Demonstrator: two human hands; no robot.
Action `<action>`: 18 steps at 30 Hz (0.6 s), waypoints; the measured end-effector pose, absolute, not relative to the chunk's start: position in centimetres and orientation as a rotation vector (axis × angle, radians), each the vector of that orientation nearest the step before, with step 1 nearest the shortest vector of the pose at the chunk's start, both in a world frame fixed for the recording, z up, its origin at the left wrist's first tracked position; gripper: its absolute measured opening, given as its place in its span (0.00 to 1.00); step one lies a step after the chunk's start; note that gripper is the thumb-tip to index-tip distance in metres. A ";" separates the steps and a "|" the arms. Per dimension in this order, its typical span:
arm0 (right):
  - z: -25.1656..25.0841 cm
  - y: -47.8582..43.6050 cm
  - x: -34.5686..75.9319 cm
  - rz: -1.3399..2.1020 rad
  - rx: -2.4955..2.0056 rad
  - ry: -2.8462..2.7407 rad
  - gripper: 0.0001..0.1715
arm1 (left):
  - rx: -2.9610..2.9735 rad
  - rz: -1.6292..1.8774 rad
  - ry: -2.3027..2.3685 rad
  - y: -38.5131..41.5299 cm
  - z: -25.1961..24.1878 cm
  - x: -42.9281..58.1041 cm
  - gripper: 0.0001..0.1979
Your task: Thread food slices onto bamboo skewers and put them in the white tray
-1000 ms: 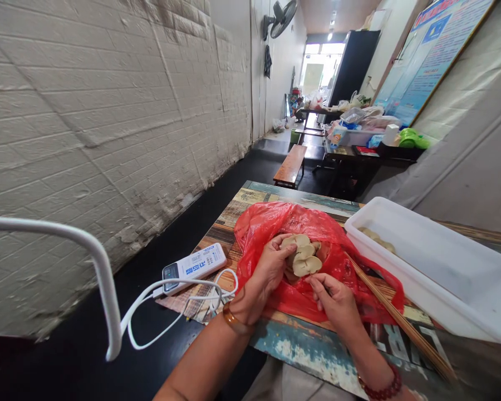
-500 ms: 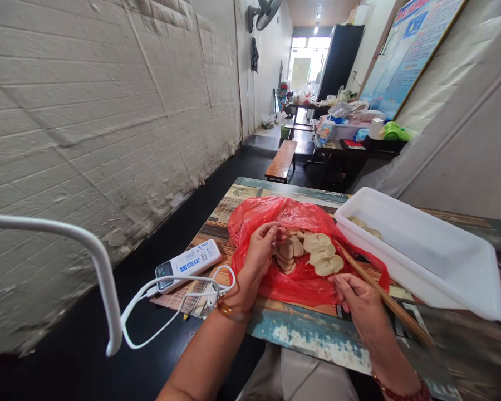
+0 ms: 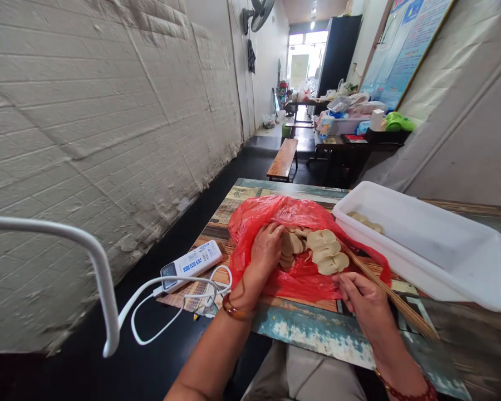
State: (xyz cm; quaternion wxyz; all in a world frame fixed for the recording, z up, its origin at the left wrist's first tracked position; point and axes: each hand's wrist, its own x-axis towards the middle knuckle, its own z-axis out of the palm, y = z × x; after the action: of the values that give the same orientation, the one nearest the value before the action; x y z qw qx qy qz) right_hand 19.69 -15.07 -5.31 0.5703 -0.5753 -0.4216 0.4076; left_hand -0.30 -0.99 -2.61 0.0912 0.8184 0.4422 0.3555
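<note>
My right hand [image 3: 365, 295] is closed in a pinch at the near end of a skewer of pale, round, flat slices [image 3: 328, 253]. The stick itself is mostly hidden by the slices. Fingers curled and close together, my left hand [image 3: 267, 248] rests at the left edge of a pile of loose slices [image 3: 291, 246]. Its fingertips are hidden, so what they grip cannot be made out. Both the pile and the skewered slices are over an opened red plastic bag [image 3: 284, 209]. A bundle of thin wooden sticks [image 3: 401, 306] lies beside my right hand, its far end on the bag.
A white plastic tub [image 3: 434, 239] with a few slices in its far left corner stands to the right. On the left of the patterned table [image 3: 313, 334] lies a power bank [image 3: 192, 266] with a looped white cable [image 3: 144, 337]. A wooden bench [image 3: 283, 159] stands beyond.
My left hand has turned palm down, its fingers curling onto the loose slices. My right hand keeps its pinch on the skewer. The view has shifted slightly.
</note>
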 end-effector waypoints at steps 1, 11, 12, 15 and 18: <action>-5.3 -15.1 19.7 0.954 -1.355 -1.000 0.17 | 2.464 1.020 1.346 -1.0 -2.7 -0.3 0.17; -4.8 -15.0 19.6 0.955 -1.332 -1.050 0.16 | 2.383 1.102 1.402 -1.2 -2.4 -0.4 0.05; -4.7 -15.0 19.5 0.958 -1.329 -1.052 0.17 | 2.304 1.142 1.356 -1.2 -2.3 -0.3 0.03; -4.6 -14.9 19.5 0.976 -1.327 -1.039 0.17 | 1.887 1.235 1.164 -1.2 -1.9 -0.2 0.03; -4.7 -14.8 19.5 0.974 -1.339 -1.024 0.17 | 1.349 1.224 0.970 -1.3 -1.6 -0.1 0.10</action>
State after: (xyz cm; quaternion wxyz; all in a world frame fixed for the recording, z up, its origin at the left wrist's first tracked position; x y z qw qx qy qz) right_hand 19.51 -14.81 -4.70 0.5627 -0.5687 -0.4347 0.4135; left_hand -0.08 -1.32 -1.58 0.5131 0.5611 0.4033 0.5092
